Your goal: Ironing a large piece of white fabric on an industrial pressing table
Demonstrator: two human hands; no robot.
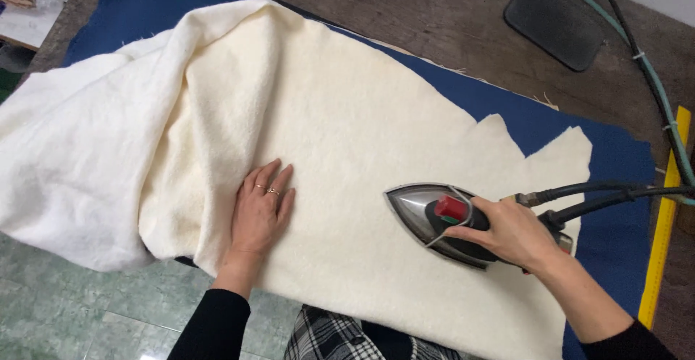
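Half of cream fabric [376, 121] lies flat; bunched left part unpressed. Right hand [510, 231] wrapped around iron [434, 219] handle. Left hand [262, 211] open, palm flat on cloth, holding nothing.

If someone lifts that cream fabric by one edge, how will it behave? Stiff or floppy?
Probably floppy: the cream fabric bunches in soft folds at its left end and droops over the table edge. Its fuzzy surface likely grips rather than slides under the left hand. It looks light for its size.
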